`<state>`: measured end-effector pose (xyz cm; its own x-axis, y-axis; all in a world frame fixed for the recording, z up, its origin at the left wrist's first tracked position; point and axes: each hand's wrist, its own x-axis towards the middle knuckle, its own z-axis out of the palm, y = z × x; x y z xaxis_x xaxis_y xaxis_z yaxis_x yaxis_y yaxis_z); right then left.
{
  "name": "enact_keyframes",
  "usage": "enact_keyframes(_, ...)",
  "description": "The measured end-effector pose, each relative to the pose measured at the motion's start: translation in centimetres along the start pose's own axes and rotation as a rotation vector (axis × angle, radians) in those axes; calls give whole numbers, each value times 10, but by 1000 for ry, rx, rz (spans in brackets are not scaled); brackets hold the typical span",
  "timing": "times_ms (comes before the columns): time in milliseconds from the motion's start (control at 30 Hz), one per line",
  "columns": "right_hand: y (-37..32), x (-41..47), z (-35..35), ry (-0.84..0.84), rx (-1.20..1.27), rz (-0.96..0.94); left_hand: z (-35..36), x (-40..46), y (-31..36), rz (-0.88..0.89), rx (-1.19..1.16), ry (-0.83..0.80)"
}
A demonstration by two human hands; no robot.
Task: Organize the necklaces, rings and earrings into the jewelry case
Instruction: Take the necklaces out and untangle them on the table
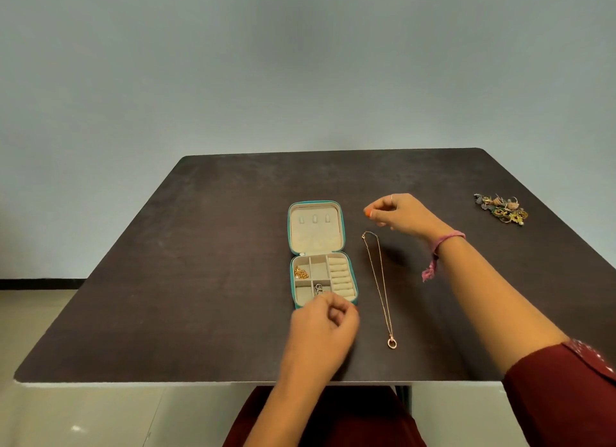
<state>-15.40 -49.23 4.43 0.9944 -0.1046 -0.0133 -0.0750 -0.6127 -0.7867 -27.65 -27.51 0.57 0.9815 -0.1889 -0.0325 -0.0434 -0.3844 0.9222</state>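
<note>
A teal jewelry case [354,281] lies open at the table's middle, its lid flat behind it. A gold necklace [301,273] fills a left compartment and a silver piece [319,289] a middle one; the ring rolls [340,276] on the right are bare. A rose-gold necklace [378,280] lies stretched on the table just right of the case, pendant [392,342] nearest me. My left hand [321,330] hovers with curled fingers over the case's near edge; its fingertips are hidden. My right hand [403,215] hangs just above the chain's far end, thumb and fingers pinched together, apart from the chain.
A heap of mixed rings and earrings [501,208] lies near the dark table's [200,280] far right edge. A pink thread band [443,243] circles my right wrist. The table's front edge runs just below my left forearm.
</note>
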Motion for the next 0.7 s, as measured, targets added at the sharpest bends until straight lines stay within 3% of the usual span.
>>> enact_keyframes(67, -14, -15, 4, -43, -36, -115, -15, 5, -4, 66, -9, 120)
enact_keyframes(167, -32, -38, 16, -238, -149, -244, -35, 11, -13, 144, 44, 292)
enact_keyframes(300, -43, -57, 43, -404, -331, -275, -46, 20, -38, 71, 140, 308)
enact_keyframes(700, -65, -71, 77, -269, -895, -504, -40, 25, -42, 2, 238, 303)
